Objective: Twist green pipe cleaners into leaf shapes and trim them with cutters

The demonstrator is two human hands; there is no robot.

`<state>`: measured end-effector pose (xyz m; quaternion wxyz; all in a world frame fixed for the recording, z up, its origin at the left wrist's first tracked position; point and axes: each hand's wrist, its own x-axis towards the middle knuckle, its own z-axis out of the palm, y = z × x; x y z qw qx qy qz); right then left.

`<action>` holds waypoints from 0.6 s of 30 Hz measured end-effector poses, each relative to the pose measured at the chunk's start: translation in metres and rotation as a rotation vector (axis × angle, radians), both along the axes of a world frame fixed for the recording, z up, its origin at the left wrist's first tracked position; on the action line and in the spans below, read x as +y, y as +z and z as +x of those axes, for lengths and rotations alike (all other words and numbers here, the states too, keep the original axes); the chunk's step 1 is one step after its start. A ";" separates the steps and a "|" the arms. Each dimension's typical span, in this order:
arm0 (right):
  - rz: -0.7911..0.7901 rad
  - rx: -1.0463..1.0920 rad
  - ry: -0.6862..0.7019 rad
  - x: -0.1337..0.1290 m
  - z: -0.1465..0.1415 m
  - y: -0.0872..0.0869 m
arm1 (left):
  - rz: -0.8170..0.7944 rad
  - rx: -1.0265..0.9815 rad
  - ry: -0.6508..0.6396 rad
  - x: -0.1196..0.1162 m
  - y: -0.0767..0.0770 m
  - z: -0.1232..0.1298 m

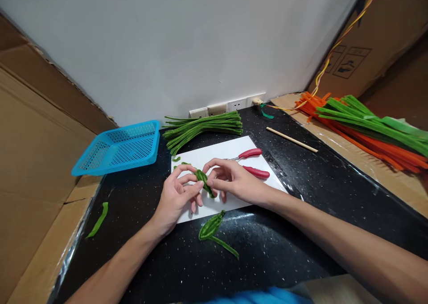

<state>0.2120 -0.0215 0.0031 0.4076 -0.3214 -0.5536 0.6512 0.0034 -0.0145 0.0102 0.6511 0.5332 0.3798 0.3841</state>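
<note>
The left hand (177, 195) is pinching the green fuzzy loop (202, 182) between thumb and fingers, palm tilting inward; the right hand (234, 179) is pinching its other side, fingers curling.

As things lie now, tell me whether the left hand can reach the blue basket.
Probably yes: only tabletop lies between the left hand and the basket, though that hand's grip is on the green piece.

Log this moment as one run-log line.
left hand, right hand: fingers on green chenille-stem leaf | second leaf shape: on black tabletop, nearer person | red-handled pliers: on white board
</note>
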 end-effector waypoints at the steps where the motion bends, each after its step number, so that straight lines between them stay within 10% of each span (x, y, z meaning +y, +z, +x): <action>1: 0.000 -0.004 0.003 0.000 0.000 -0.001 | 0.000 -0.004 0.028 0.001 0.000 0.000; 18: 0.263 -0.354 -0.136 -0.003 0.002 0.008 | 0.001 -0.106 0.146 0.006 -0.004 -0.003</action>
